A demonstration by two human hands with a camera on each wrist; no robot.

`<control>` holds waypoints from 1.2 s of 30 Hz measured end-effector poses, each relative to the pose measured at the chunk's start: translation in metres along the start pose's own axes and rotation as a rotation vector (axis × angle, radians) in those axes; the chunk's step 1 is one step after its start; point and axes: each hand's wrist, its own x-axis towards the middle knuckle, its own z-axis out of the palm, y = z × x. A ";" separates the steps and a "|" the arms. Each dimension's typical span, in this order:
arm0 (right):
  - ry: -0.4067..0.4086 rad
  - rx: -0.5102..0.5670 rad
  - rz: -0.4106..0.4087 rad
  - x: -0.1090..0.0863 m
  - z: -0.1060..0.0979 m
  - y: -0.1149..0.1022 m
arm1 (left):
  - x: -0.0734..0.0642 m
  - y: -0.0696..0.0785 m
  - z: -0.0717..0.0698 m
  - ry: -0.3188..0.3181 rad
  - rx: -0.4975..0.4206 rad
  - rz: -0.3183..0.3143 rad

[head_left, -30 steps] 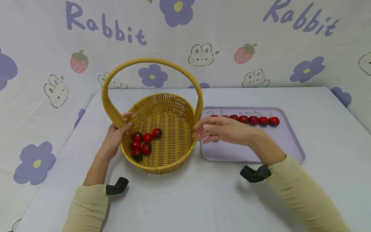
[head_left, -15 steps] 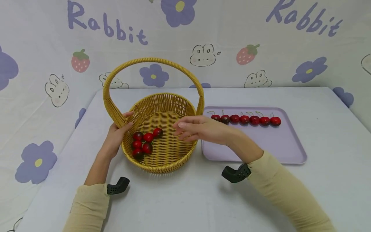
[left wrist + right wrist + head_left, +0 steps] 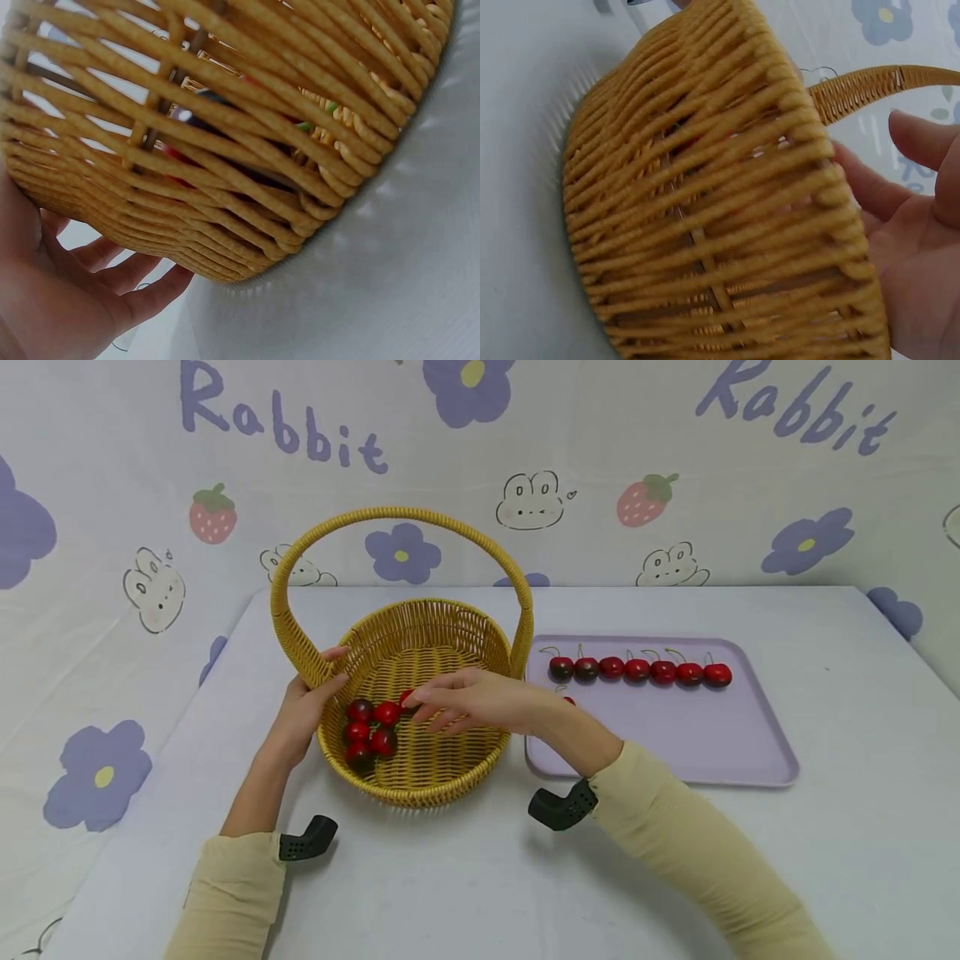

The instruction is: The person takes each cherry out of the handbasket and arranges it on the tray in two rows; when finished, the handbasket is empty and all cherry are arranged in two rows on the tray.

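A yellow woven basket (image 3: 420, 795) with a tall arched handle stands left of centre on the table. Inside, at its left, lies a cluster of red and dark-red cherries (image 3: 357, 732). My left hand (image 3: 296, 718) grips the basket where the handle meets the rim, thumb and a finger either side of it; in the left wrist view its other fingers spread by the wall. Over the basket's inside, my right hand (image 3: 480, 700) reaches with extended fingers, their tips overlapping the rightmost cherry. The right wrist view shows thumb and fingers apart, with the fingertips hidden behind the rim.
A light purple tray (image 3: 675, 735) lies right of the basket. Along its back edge runs a row of several stemmed cherries (image 3: 637, 672). One more cherry (image 3: 570, 701) is partly hidden behind my right hand. A patterned cloth (image 3: 585, 427) hangs behind the table.
My right hand has moved left from over the tray into the space above the basket, up to the cherries. The left hand has kept its grip on the basket.
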 end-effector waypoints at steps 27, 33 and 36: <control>0.143 -0.175 0.241 0.041 0.045 0.003 | 0.001 0.000 0.001 -0.002 0.013 0.001; 0.140 -0.209 0.259 0.047 0.049 0.001 | 0.000 0.000 0.000 0.002 0.000 -0.003; 0.137 -0.212 0.277 0.049 0.051 0.000 | 0.000 0.000 0.000 0.002 -0.003 -0.007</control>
